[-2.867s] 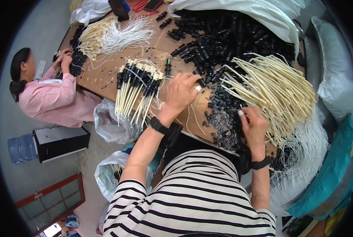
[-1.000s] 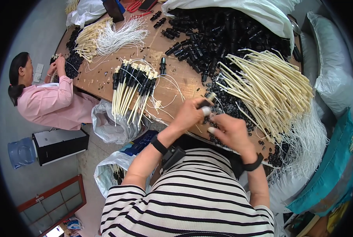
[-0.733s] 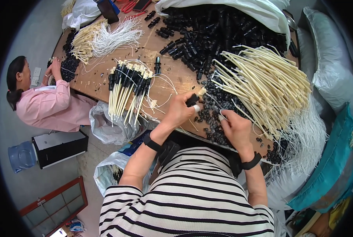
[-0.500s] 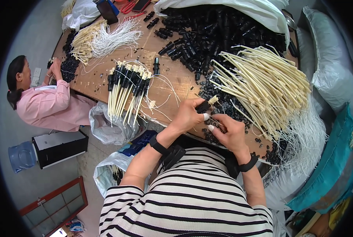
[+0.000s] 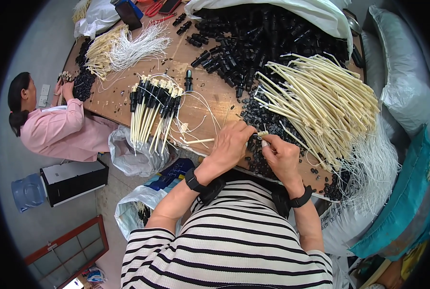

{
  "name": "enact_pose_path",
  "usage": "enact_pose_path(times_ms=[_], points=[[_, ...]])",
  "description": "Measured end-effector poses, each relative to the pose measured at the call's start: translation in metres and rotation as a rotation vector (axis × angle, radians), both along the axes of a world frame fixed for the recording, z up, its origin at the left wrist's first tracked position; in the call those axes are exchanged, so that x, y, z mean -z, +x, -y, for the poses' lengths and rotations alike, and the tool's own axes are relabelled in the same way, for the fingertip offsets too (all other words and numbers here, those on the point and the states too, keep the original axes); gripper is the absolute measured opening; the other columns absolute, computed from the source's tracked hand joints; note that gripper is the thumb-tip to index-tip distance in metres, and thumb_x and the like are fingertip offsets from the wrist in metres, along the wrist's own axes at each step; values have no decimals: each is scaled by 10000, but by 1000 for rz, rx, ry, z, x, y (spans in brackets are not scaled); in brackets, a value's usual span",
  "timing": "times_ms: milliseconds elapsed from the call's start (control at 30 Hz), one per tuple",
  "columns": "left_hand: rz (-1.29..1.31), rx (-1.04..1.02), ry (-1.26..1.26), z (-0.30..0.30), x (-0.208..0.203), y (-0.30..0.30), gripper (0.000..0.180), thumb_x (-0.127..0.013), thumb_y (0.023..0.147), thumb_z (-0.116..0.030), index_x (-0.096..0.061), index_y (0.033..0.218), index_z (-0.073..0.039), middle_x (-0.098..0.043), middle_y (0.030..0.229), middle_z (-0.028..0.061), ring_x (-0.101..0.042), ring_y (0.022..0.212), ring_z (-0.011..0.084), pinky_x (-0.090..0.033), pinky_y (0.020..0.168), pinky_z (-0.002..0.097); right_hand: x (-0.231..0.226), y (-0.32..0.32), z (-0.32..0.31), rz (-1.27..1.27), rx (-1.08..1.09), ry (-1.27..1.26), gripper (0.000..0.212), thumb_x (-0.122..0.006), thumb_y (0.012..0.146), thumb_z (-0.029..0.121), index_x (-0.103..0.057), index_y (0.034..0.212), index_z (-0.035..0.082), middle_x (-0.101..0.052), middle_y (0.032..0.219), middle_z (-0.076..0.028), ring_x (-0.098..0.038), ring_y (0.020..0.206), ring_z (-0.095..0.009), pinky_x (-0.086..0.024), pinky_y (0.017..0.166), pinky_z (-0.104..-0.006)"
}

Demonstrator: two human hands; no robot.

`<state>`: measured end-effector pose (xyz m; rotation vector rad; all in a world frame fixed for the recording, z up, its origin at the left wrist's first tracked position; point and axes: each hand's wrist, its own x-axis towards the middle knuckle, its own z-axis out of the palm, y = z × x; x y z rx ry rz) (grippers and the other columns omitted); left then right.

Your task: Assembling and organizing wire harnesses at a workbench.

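Observation:
My left hand is closed around a cream tube, whose long end sticks out to the left past the palm. The tube's cream tip shows between my two hands, and the black fitting around it is mostly hidden by my left fingers. My right hand is closed in a pinch close against that tip; what its fingers hold is too small to make out. Left of my hands lies a bundle of cream tubes with black fittings, tied with white string. One black fitting stands upright beside it.
Right of my hands lies a large pile of cream tubes with white strings. Small black parts are scattered beneath it. Black fittings spill from a white sack. At the far left a person in pink works with both hands.
My left hand has rolled over, so its back faces up and the tube's long end shows at left. My right hand has come up against the tube's tip, closing the gap.

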<state>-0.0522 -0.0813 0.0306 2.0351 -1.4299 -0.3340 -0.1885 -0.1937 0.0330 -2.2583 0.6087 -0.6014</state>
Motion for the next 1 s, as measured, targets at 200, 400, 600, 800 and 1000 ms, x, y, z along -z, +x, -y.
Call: enact_pose_path(times_ms=[200, 400, 600, 800, 1000], points=[[-96, 56, 37, 3, -3, -6, 365, -522, 696, 85, -603, 1034, -29, -612, 909, 155, -588, 883, 364, -473, 758, 433, -3, 0, 0, -73, -21, 157, 142, -641, 802, 83, -631, 941, 59, -625, 669, -124, -615, 551, -298, -476, 497, -383], [-386, 150, 78, 2, 0, 5, 397, -564, 688, 62, -579, 1068, -51, -635, 950, 147, -604, 900, 360, -481, 775, 417, 8, -5, 0, -20, -256, -94, 233, -593, 805, 13, -583, 1037, 13, -650, 847, -166, -637, 655, -356, -516, 538, -404], [-179, 89, -264, -4, 7, 9, 239, -670, 638, 36, -657, 861, -49, -638, 867, 71, -596, 825, 244, -477, 722, 338, -1, -2, -1, -79, -231, -63, 270, -620, 809, -21, -611, 1077, 17, -665, 892, -153, -656, 736, -345, -525, 609, -380], [-270, 203, -455, -7, 1, 10, 153, -676, 616, 43, -652, 738, -47, -609, 789, 67, -592, 787, 241, -467, 679, 319, 5, -6, 0, 35, -313, 140, 165, -628, 810, 37, -650, 974, 42, -670, 843, -138, -659, 691, -308, -521, 581, -366], [92, 42, -132, 9, 32, 42, 397, -687, 626, 44, -639, 1002, -76, -601, 1028, 89, -560, 997, 291, -483, 858, 390, 8, -13, -2, -29, -37, 168, 93, -646, 825, 98, -683, 884, 37, -604, 599, -132, -617, 512, -239, -462, 491, -316]])
